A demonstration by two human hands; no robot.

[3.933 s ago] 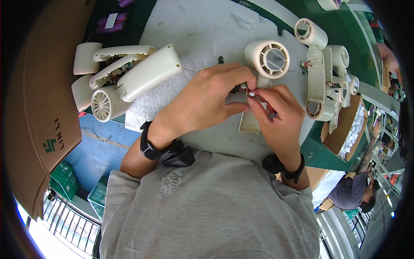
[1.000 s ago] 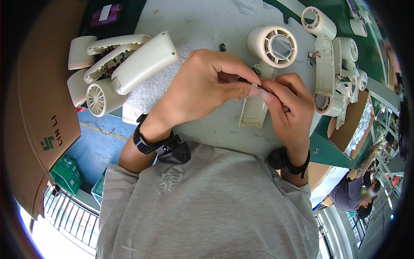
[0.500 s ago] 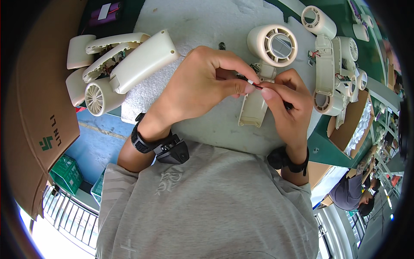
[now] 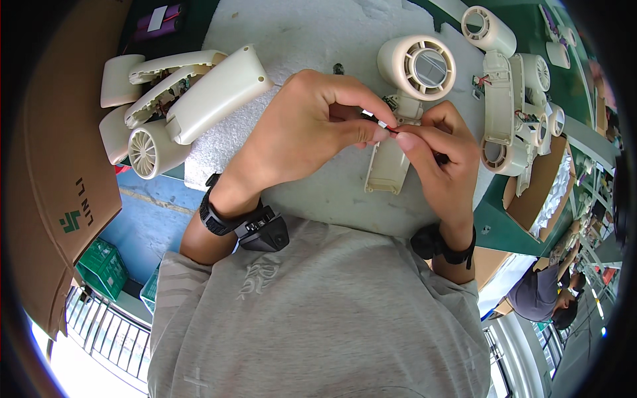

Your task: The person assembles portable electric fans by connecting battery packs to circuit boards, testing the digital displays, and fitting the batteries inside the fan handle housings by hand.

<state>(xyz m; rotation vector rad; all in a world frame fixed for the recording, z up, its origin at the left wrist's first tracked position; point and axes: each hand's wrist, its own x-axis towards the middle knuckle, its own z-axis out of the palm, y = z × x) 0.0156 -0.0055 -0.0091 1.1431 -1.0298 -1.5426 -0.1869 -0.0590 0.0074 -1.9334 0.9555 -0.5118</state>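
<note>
My left hand (image 4: 292, 136) is closed in a pinch on a small white wire connector (image 4: 382, 124), which shows between thumb and index finger. Fingertip to fingertip with it, my right hand (image 4: 441, 156) pinches thin red and black wires (image 4: 393, 131); its other fingers are curled and partly hidden. Below and beyond the hands lies a cream handheld fan body (image 4: 388, 169) with its handle shell opened. Its round head (image 4: 418, 66) points away from me, and a bit of circuit board (image 4: 391, 104) shows beneath it.
A grey foam mat (image 4: 298, 36) covers the bench. Cream fan bodies (image 4: 215, 93) are piled at the left, and several opened ones (image 4: 499, 99) at the right. Purple battery cells (image 4: 159, 23) lie far left. A cardboard box (image 4: 541, 192) stands right; a co-worker (image 4: 537, 292) is beyond.
Both hands keep their pinch, fingertips now slightly closer together at the wires. The whole view has shifted slightly; nothing has been let go.
</note>
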